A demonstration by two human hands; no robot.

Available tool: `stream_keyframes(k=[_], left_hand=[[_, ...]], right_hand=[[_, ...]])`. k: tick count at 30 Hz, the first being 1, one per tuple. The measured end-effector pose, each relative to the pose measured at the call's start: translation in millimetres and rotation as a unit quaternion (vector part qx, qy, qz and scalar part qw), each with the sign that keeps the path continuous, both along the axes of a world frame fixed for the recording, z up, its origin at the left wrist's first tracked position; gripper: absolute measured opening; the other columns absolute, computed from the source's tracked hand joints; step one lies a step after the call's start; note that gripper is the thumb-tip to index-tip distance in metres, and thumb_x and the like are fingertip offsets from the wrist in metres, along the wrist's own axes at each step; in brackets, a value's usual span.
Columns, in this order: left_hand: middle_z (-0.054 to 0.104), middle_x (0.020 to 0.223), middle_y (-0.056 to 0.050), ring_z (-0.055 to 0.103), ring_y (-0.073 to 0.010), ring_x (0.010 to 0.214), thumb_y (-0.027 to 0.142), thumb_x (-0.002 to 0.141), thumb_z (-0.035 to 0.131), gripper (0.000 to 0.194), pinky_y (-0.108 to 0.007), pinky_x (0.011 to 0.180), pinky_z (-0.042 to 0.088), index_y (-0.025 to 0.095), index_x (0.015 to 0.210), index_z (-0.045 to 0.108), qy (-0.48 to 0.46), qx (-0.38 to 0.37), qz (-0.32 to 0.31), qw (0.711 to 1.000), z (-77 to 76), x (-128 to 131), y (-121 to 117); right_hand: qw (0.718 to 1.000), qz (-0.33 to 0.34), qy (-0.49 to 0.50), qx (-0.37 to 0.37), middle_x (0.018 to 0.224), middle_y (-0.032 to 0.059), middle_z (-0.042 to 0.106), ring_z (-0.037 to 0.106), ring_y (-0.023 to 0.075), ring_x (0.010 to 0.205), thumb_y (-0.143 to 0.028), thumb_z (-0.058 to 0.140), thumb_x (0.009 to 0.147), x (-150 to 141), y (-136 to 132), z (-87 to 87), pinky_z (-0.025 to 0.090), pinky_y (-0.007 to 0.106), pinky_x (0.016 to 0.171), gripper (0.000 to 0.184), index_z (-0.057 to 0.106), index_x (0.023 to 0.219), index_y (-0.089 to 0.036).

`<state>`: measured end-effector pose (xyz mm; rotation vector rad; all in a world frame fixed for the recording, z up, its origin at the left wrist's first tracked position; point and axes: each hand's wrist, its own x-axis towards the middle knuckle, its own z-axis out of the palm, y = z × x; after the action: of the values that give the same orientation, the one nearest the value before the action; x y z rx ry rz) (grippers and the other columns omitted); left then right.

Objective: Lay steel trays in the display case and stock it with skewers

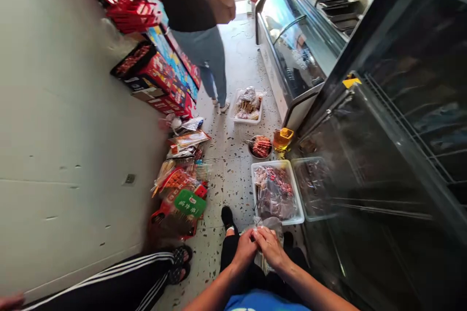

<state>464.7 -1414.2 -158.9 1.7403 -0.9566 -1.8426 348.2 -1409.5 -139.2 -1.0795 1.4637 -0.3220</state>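
Low in front of my body, both hands come together at the gathered top of a clear plastic bag point(275, 226). My left hand point(246, 247) is closed, its fingers pinching the plastic. Right against it, my right hand point(270, 245) is also closed on the bag, fingertips touching those of the left. Thin wooden sticks point(263, 263) show below the hands; what else the bag holds is hidden. Just beyond lies a white plastic tub point(299, 204) with bagged meat skewers point(277, 194) in it.
A bowl of red meat skewers point(261, 146), an oil jug point(282, 140) and another white tub point(233, 119) stand on the floor ahead. Packaged food point(182, 189) and boxes point(160, 77) line the left wall. Glass-fronted cases point(299, 48) flank the right. Two other people are nearby.
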Motion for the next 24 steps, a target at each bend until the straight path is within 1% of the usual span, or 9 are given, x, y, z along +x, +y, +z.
stream_keyframes(k=[4,7,9,12,14,16,18,20,24], left_hand=[[0.050,0.054,0.001,0.042,-0.0133,0.053,0.053,0.055,0.070,0.039,-0.028,0.054,0.034,0.016,0.061,0.060,0.067,0.059,-0.031,0.996,33.7,72,-46],[0.044,0.051,0.004,0.034,-0.0090,0.049,0.054,0.055,0.073,0.041,-0.026,0.050,0.026,0.015,0.058,0.058,0.116,0.068,-0.056,0.989,66.1,133,-91],[0.041,0.050,0.005,0.031,-0.0078,0.048,0.058,0.058,0.072,0.046,-0.025,0.050,0.024,0.016,0.057,0.056,0.134,0.051,-0.065,0.988,87.2,173,-124],[0.034,0.044,0.007,0.024,-0.0064,0.042,0.070,0.064,0.068,0.056,-0.026,0.045,0.017,0.016,0.057,0.055,0.142,0.025,-0.091,0.985,120.1,231,-177],[0.035,0.043,0.008,0.022,-0.0061,0.040,0.073,0.066,0.066,0.060,-0.026,0.044,0.014,0.013,0.068,0.063,0.145,-0.004,-0.106,0.984,146.1,267,-214],[0.034,0.043,0.010,0.021,-0.0067,0.041,0.072,0.072,0.063,0.068,-0.025,0.044,0.014,0.010,0.098,0.068,0.137,-0.052,-0.098,0.984,175.4,299,-251],[0.033,0.043,0.012,0.020,-0.0076,0.042,0.066,0.078,0.060,0.074,-0.025,0.045,0.015,0.007,0.123,0.058,0.118,-0.084,-0.082,0.986,204.5,326,-286],[0.032,0.045,0.012,0.019,-0.0080,0.043,0.061,0.080,0.061,0.079,-0.025,0.045,0.014,0.003,0.132,0.050,0.099,-0.104,-0.074,0.987,228.4,346,-317],[0.032,0.046,0.013,0.018,-0.0082,0.047,0.058,0.077,0.064,0.085,-0.025,0.048,0.017,0.000,0.137,0.045,0.071,-0.125,-0.072,0.987,250.3,367,-374]], right_hand=[[0.998,0.065,-0.017,0.021,0.120,0.0096,0.065,0.055,0.0245,0.114,-0.041,0.034,0.097,65,-40,30.8,0.037,0.039,0.104,0.043,0.071,0.104,-0.020],[0.994,0.104,-0.021,-0.018,0.115,0.0094,0.066,0.057,0.0236,0.109,-0.040,0.034,0.097,119,-82,60.7,0.039,0.039,0.100,0.040,0.068,0.102,-0.020],[0.994,0.090,-0.032,-0.047,0.107,0.0089,0.068,0.061,0.0222,0.101,-0.041,0.036,0.096,152,-115,81.0,0.044,0.038,0.094,0.037,0.063,0.107,-0.019],[0.995,0.034,-0.084,-0.048,0.092,0.0065,0.068,0.064,0.0193,0.083,-0.045,0.039,0.094,189,-171,107.1,0.051,0.033,0.072,0.035,0.056,0.109,-0.018],[0.990,-0.003,-0.133,-0.039,0.091,0.0054,0.068,0.064,0.0169,0.073,-0.047,0.047,0.090,201,-210,121.3,0.050,0.028,0.059,0.033,0.055,0.105,-0.019],[0.984,-0.042,-0.168,-0.038,0.093,0.0053,0.068,0.063,0.0143,0.067,-0.045,0.055,0.085,205,-249,133.2,0.049,0.025,0.053,0.031,0.055,0.100,-0.019],[0.979,-0.077,-0.184,-0.041,0.093,0.0051,0.068,0.062,0.0121,0.063,-0.042,0.062,0.081,204,-285,143.4,0.048,0.023,0.051,0.030,0.056,0.098,-0.019],[0.974,-0.097,-0.202,-0.036,0.090,0.0048,0.068,0.062,0.0111,0.063,-0.037,0.066,0.078,202,-319,151.3,0.049,0.022,0.052,0.029,0.057,0.097,-0.018],[0.965,-0.119,-0.231,-0.024,0.087,0.0045,0.068,0.062,0.0096,0.063,-0.027,0.067,0.077,200,-388,157.8,0.049,0.021,0.056,0.020,0.059,0.092,-0.016]])
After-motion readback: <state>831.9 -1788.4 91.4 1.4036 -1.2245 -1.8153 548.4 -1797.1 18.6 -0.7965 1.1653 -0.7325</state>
